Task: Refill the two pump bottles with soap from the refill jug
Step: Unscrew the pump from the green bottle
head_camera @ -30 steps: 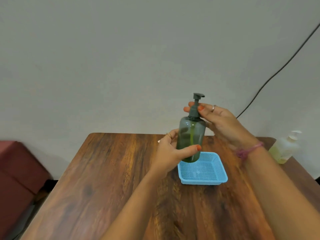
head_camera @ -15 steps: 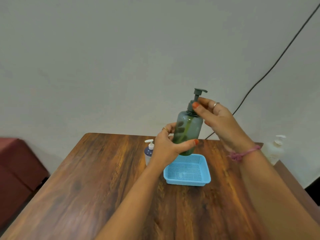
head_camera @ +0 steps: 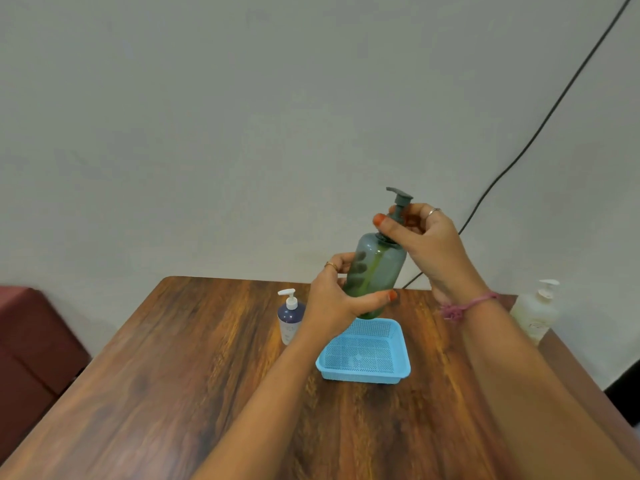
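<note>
A tall green translucent pump bottle (head_camera: 379,271) hangs tilted in the air above the table, its pump head leaning right. My left hand (head_camera: 337,296) grips its body from the left, thumb across the front. My right hand (head_camera: 424,240) holds the dark pump collar at the bottle's neck between thumb and fingers. A small dark-blue pump bottle (head_camera: 290,315) with a white pump stands on the table to the left of my left wrist. A pale yellowish pump bottle (head_camera: 535,308) stands at the table's right edge.
A light-blue mesh plastic tray (head_camera: 363,355) lies on the wooden table (head_camera: 173,375) below the held bottle. A black cable (head_camera: 540,129) runs down the wall behind. A dark red seat (head_camera: 31,341) stands at the left of the table.
The green bottle has tilted further to the right and my right hand has closed round its pump collar. The view has shifted, which brings the small blue bottle into sight.
</note>
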Demonstrator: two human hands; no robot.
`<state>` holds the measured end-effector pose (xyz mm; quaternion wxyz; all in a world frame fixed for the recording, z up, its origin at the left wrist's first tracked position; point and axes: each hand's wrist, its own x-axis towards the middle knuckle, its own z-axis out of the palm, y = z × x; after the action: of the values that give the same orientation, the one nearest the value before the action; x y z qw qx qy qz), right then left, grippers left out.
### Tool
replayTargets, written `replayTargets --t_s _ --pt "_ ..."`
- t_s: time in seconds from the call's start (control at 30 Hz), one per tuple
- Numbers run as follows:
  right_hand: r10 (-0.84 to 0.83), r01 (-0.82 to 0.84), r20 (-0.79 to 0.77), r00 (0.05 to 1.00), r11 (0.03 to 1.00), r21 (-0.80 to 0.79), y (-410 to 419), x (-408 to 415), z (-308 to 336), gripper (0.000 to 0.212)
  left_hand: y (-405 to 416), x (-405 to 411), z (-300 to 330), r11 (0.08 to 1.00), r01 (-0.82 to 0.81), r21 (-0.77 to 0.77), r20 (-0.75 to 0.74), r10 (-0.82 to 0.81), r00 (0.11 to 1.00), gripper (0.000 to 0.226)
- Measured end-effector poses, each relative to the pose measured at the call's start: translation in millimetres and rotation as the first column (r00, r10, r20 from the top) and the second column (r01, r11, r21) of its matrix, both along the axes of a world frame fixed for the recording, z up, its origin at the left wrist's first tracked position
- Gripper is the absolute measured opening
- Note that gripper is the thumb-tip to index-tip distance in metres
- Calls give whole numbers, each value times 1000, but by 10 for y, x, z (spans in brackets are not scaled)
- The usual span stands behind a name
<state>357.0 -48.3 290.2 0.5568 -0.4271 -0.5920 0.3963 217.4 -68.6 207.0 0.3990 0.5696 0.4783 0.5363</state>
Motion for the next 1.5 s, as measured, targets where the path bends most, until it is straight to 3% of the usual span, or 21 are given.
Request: replayTargets --t_s 0.17,0.33,0.53,0.7,0.9,1.5 --pt "154 -150 14 988 978 -148 43 113 74 23 17 -11 -18 1000 -12 -11 23 12 1000 66" --pt "22 -18 38 999 995 -99 58 47 48 41 35 17 -18 1000 -16 6 14 16 1000 68" --pt "79 -76 20 997 988 -134 99 143 86 43 34 7 -40 1000 -17 -3 12 17 1000 67" --pt "-3 23 211 977 995 -92 102 97 60 62 5 36 -64 1000 -17 8 -26 17 1000 68" --pt "68 -55 94 993 989 -137 99 197 124 45 -43 5 -122 1000 -25 -11 -45 24 999 65" --pt "96 -96 -24 995 995 -10 10 367 220 46 -204 -220 -383 996 -88 22 -101 89 991 73"
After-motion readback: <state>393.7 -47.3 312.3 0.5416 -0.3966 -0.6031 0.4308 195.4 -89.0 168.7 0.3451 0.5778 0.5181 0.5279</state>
